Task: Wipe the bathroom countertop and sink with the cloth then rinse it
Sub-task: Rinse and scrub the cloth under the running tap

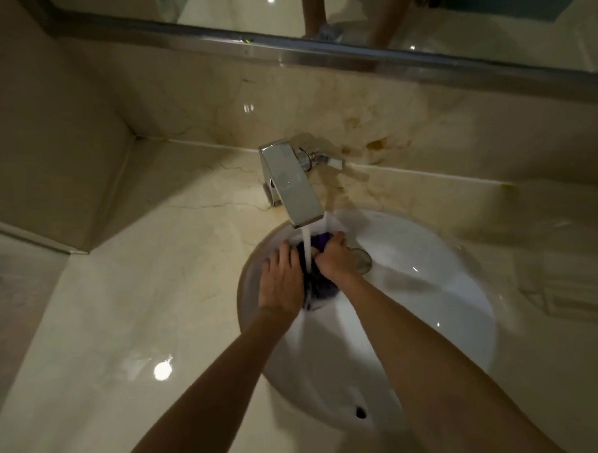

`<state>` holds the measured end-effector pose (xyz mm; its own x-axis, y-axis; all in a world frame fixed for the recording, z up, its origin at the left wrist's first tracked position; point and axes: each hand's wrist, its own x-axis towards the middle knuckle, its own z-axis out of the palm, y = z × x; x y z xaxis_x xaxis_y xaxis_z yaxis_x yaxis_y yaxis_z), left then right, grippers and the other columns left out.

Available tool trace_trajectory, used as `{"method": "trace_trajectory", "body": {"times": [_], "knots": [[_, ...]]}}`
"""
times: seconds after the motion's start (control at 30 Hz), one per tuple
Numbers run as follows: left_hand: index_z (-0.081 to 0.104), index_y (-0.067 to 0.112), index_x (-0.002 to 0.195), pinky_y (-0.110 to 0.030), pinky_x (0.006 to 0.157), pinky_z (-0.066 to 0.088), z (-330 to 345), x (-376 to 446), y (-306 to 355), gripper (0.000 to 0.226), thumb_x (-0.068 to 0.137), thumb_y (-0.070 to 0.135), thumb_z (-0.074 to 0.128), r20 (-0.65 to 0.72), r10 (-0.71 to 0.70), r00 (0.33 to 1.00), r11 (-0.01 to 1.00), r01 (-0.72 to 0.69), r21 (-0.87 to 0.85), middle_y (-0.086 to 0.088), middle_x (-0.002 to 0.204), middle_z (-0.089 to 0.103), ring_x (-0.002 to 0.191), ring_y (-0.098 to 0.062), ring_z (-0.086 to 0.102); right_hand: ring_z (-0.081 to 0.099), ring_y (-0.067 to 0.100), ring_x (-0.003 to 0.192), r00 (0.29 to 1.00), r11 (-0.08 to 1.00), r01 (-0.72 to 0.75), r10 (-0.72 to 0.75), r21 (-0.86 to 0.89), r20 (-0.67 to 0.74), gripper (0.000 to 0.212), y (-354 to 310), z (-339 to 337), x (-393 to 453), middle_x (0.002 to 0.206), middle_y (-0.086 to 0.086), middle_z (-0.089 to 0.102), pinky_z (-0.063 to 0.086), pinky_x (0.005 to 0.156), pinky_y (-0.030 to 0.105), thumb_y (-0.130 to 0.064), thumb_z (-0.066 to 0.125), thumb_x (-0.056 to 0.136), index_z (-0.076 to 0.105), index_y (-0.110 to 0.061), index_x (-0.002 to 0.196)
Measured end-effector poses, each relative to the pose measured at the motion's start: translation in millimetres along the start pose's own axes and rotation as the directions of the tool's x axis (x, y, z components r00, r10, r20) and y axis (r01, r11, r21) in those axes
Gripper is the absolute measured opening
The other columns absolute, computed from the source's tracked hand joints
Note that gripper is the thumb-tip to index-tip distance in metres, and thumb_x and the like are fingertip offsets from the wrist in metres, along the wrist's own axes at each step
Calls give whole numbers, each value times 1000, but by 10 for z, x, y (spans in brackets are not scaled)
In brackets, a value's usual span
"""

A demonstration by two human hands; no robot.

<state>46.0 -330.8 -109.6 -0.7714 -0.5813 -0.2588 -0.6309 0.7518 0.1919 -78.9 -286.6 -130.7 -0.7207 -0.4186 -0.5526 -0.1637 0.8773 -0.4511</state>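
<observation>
Between both hands' fingers (329, 243): cloth (319, 289).

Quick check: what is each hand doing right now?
Left hand: pressed on the purple cloth, grip unclear.
Right hand: closed on the cloth under the running water.

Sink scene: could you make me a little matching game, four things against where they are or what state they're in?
Things:
1. cloth
2. faucet
3. drain
4. mirror

States or places:
a. running water
b. held in both hands
c. above the backsplash
d. in the basin, right of the hands

Pairs: 1-b, 2-a, 3-d, 4-c
</observation>
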Motion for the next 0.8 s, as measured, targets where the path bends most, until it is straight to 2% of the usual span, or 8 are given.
{"method": "trace_trajectory", "body": {"times": [0.13,0.27,0.33,0.43,0.53,0.63,0.73,0.8], "knots": [[36,5,140,-42,105,44,42,157,46,45,100,23,47,37,-129,991,991,130,-25,-20,140,48,126,-35,49,55,40,124,999,991,42,-43,-129,-6,43,29,87,43,133,20,58,46,103,49,-24,57,96,49,-4,133],[38,7,142,-43,109,40,115,138,-67,56,97,37,55,210,-124,970,987,143,-77,-18,143,47,131,-35,45,66,38,101,983,984,172,-174,39,51,19,100,-27,-35,106,19,71,54,87,46,-21,62,93,70,-6,102],[50,11,137,-44,110,39,96,137,-130,52,97,45,53,246,-111,963,981,145,-126,-18,141,51,128,-36,48,67,35,94,977,975,205,-209,82,41,28,103,-177,-125,101,17,71,53,79,40,-32,61,97,72,-7,98],[56,13,135,-45,109,36,-110,132,-179,54,95,49,53,264,-65,962,968,126,-219,-19,141,51,130,-39,45,61,30,100,973,971,214,-221,106,61,35,139,-446,-252,114,14,58,43,81,31,-38,57,101,69,-8,115],[57,-1,125,-32,90,40,-411,92,-170,45,95,33,60,285,106,953,875,46,-482,-21,123,63,116,-36,59,63,31,109,977,944,180,-205,276,63,29,163,-708,-382,116,12,63,48,90,32,-29,63,99,66,-8,119],[59,-5,121,-23,82,35,-642,102,-119,31,97,13,61,227,170,959,862,-33,-507,-22,120,65,114,-34,60,62,23,110,971,919,200,-232,339,56,30,160,-941,-519,114,8,67,43,83,21,-16,65,98,64,-8,126],[62,0,119,-29,88,42,-858,159,-46,25,95,10,60,168,219,961,851,-104,-516,-19,115,67,109,-32,62,62,24,116,954,901,215,-277,377,116,49,206,-1167,-551,121,3,64,53,91,34,-10,75,89,55,-20,132],[63,2,112,-24,86,40,-968,191,-3,20,93,6,60,139,295,945,857,-197,-477,-17,110,68,106,-30,62,58,19,121,926,930,239,-305,280,223,72,202,-1243,-584,131,1,60,52,101,41,-19,87,77,50,-28,138]]}}
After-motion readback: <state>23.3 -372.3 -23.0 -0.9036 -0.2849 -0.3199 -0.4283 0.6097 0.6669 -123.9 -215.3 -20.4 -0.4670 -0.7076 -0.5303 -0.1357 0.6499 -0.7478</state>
